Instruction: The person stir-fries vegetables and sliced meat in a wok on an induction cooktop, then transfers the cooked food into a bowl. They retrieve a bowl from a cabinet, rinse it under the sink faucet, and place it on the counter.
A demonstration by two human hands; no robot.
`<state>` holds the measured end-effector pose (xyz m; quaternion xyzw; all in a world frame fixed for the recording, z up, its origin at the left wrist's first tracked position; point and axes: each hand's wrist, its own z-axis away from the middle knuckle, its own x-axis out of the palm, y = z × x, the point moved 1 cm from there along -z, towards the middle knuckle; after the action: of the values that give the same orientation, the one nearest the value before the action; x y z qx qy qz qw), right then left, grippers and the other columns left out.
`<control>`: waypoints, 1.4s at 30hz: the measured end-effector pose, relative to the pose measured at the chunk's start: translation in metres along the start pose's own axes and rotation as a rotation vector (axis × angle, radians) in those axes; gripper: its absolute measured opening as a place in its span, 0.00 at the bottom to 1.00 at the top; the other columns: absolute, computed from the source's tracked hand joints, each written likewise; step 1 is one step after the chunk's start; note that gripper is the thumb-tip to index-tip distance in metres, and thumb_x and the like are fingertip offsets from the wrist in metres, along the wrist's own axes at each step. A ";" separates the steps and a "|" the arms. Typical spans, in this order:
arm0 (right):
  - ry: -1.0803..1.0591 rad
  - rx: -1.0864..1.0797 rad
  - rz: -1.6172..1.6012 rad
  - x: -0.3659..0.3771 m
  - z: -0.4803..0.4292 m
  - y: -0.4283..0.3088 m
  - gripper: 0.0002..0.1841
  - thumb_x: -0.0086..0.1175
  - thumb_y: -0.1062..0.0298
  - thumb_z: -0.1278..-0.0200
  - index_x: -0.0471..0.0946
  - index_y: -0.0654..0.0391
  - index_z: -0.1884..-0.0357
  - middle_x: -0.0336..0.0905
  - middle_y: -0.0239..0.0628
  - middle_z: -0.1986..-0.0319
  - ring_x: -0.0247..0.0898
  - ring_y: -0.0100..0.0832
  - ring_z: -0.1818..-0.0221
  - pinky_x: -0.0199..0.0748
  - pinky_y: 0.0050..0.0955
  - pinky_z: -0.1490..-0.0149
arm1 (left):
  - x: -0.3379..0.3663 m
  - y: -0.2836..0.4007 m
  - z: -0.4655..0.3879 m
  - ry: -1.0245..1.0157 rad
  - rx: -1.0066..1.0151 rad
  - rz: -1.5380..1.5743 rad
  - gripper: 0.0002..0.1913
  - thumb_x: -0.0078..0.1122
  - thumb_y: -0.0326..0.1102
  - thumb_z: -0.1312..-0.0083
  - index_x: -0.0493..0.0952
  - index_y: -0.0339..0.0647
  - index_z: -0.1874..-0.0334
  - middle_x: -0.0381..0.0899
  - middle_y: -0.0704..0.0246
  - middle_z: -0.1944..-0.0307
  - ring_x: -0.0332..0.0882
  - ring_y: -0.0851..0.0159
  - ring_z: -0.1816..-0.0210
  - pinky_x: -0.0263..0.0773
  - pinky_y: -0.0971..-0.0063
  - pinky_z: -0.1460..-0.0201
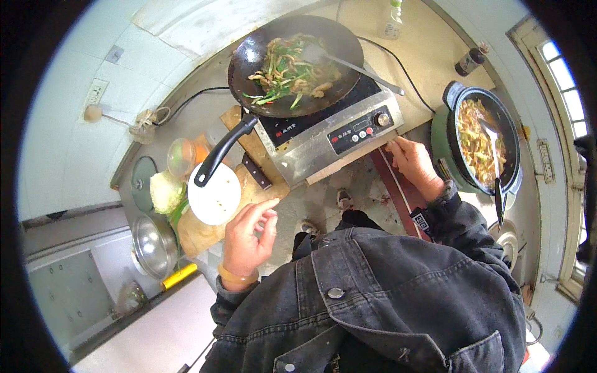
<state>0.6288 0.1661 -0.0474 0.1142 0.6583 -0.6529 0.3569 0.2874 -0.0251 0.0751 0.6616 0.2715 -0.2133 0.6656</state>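
My left hand (250,235) is held with nothing in it, fingers loosely bent and apart, just off the edge of a wooden cutting board (203,240). A white plate (218,205) with food scraps and a knife with a dark handle (256,171) lie on that board. My right hand (413,158) has its fingertips at the counter edge by the front right corner of an induction cooker (298,163); whether they grip anything is hidden. On the cooker stands a wok (238,86) of green stalks and browned pieces, a metal spatula (368,74) resting in it. The wok's black handle (228,142) reaches over the plate.
At the right is an electric pot (440,135) of cooked food with a slotted turner (493,149). A cut cabbage (167,192), a glass lid (143,176) and a steel bowl (154,245) lie at the left. Bottles (392,21) stand behind. Power cords (396,58) cross the counter.
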 end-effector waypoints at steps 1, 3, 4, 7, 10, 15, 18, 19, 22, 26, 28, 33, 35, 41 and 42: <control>-0.020 0.051 -0.098 0.004 0.008 0.008 0.16 0.52 0.60 0.25 0.79 0.63 0.66 0.78 0.44 0.82 0.78 0.39 0.79 0.75 0.36 0.69 | 0.000 -0.005 0.002 -0.042 -0.014 0.001 0.16 0.63 0.25 0.34 0.82 0.41 0.44 0.84 0.65 0.63 0.83 0.67 0.66 0.77 0.77 0.63; -0.090 0.236 -0.181 0.025 0.025 0.028 0.16 0.53 0.60 0.25 0.77 0.62 0.67 0.77 0.39 0.82 0.74 0.32 0.80 0.72 0.33 0.72 | 0.004 -0.021 0.009 -0.139 -0.059 0.032 0.17 0.63 0.26 0.34 0.81 0.41 0.43 0.85 0.64 0.62 0.83 0.66 0.66 0.77 0.76 0.63; -0.129 0.359 -0.201 0.039 0.034 0.038 0.15 0.53 0.60 0.25 0.76 0.61 0.68 0.76 0.36 0.82 0.72 0.29 0.81 0.70 0.31 0.74 | 0.008 -0.031 0.014 -0.196 -0.090 0.063 0.17 0.64 0.27 0.34 0.81 0.41 0.42 0.85 0.64 0.62 0.83 0.65 0.66 0.77 0.75 0.63; -0.245 0.529 -0.258 0.095 0.053 0.056 0.12 0.53 0.59 0.24 0.76 0.60 0.58 0.80 0.36 0.73 0.73 0.26 0.78 0.71 0.30 0.74 | 0.017 -0.068 0.036 -0.350 -0.119 0.070 0.19 0.63 0.30 0.33 0.79 0.41 0.40 0.85 0.63 0.61 0.84 0.64 0.65 0.79 0.73 0.62; -0.314 0.441 -0.342 0.158 0.052 0.054 0.15 0.53 0.56 0.23 0.77 0.61 0.53 0.81 0.36 0.72 0.75 0.27 0.75 0.74 0.30 0.72 | 0.017 -0.109 0.070 -0.424 -0.131 0.064 0.18 0.62 0.29 0.31 0.79 0.39 0.39 0.85 0.62 0.61 0.84 0.65 0.66 0.80 0.73 0.61; -0.330 0.605 -0.567 0.258 0.042 0.041 0.22 0.50 0.50 0.21 0.76 0.61 0.44 0.84 0.38 0.60 0.81 0.30 0.64 0.79 0.32 0.63 | 0.004 -0.171 0.139 -0.461 -0.258 0.035 0.17 0.62 0.30 0.31 0.79 0.38 0.40 0.85 0.61 0.63 0.85 0.64 0.67 0.80 0.71 0.61; -0.253 0.656 -0.666 0.291 0.040 0.035 0.24 0.49 0.48 0.21 0.75 0.60 0.40 0.84 0.39 0.52 0.81 0.31 0.56 0.79 0.35 0.55 | 0.000 -0.197 0.165 -0.485 -0.285 0.027 0.17 0.62 0.30 0.32 0.79 0.37 0.41 0.86 0.61 0.63 0.85 0.64 0.68 0.80 0.71 0.61; -0.226 0.671 -0.705 0.298 0.040 0.032 0.25 0.50 0.48 0.21 0.75 0.60 0.39 0.83 0.39 0.50 0.80 0.31 0.53 0.79 0.37 0.52 | 0.001 -0.204 0.170 -0.495 -0.302 0.036 0.17 0.63 0.31 0.32 0.79 0.37 0.42 0.86 0.61 0.63 0.85 0.62 0.67 0.79 0.69 0.61; -0.222 0.615 -0.871 0.315 0.037 0.023 0.27 0.52 0.46 0.22 0.72 0.57 0.35 0.81 0.36 0.45 0.77 0.29 0.46 0.74 0.35 0.44 | 0.008 -0.218 0.180 -0.515 -0.341 0.069 0.17 0.64 0.32 0.34 0.79 0.38 0.43 0.86 0.60 0.62 0.86 0.58 0.66 0.79 0.66 0.61; -0.219 0.569 -1.050 0.344 0.025 0.014 0.22 0.56 0.53 0.25 0.74 0.56 0.38 0.81 0.33 0.47 0.78 0.28 0.47 0.74 0.33 0.44 | 0.018 -0.227 0.184 -0.514 -0.310 0.071 0.17 0.63 0.30 0.33 0.80 0.38 0.42 0.85 0.61 0.63 0.86 0.62 0.67 0.79 0.70 0.62; -0.157 0.567 -1.198 0.361 0.015 0.014 0.18 0.58 0.63 0.28 0.75 0.56 0.40 0.82 0.34 0.49 0.79 0.29 0.48 0.78 0.33 0.45 | 0.022 -0.232 0.184 -0.516 -0.287 0.048 0.16 0.62 0.29 0.32 0.80 0.38 0.42 0.85 0.61 0.62 0.85 0.64 0.68 0.79 0.72 0.63; -0.008 0.489 -1.283 0.391 -0.002 0.020 0.13 0.60 0.72 0.33 0.78 0.61 0.49 0.83 0.37 0.53 0.81 0.31 0.53 0.83 0.32 0.50 | 0.030 -0.242 0.184 -0.471 -0.268 -0.010 0.17 0.62 0.29 0.32 0.79 0.39 0.42 0.85 0.61 0.62 0.85 0.62 0.68 0.80 0.70 0.63; 0.045 0.501 -1.223 0.396 -0.002 0.020 0.12 0.60 0.72 0.33 0.79 0.61 0.49 0.84 0.36 0.52 0.81 0.31 0.53 0.83 0.31 0.50 | 0.034 -0.244 0.185 -0.476 -0.290 -0.030 0.16 0.62 0.32 0.32 0.79 0.40 0.42 0.85 0.62 0.61 0.85 0.61 0.66 0.79 0.68 0.61; 0.136 0.465 -1.427 0.399 0.003 0.010 0.09 0.58 0.71 0.29 0.79 0.59 0.49 0.83 0.34 0.50 0.80 0.28 0.51 0.81 0.29 0.47 | 0.057 -0.245 0.179 -0.520 -0.210 -0.096 0.16 0.62 0.35 0.31 0.79 0.41 0.42 0.85 0.60 0.59 0.86 0.58 0.64 0.80 0.67 0.60; 0.123 0.426 -1.438 0.398 0.005 0.009 0.08 0.58 0.70 0.28 0.79 0.58 0.50 0.83 0.32 0.54 0.80 0.26 0.53 0.80 0.27 0.50 | 0.061 -0.245 0.176 -0.521 -0.194 -0.099 0.16 0.62 0.35 0.31 0.79 0.41 0.43 0.85 0.59 0.59 0.86 0.58 0.64 0.80 0.66 0.60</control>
<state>0.3492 0.0371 -0.3000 -0.2409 0.4487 -0.8308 -0.2245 0.1899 -0.2039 -0.1557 0.5035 0.1423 -0.3815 0.7620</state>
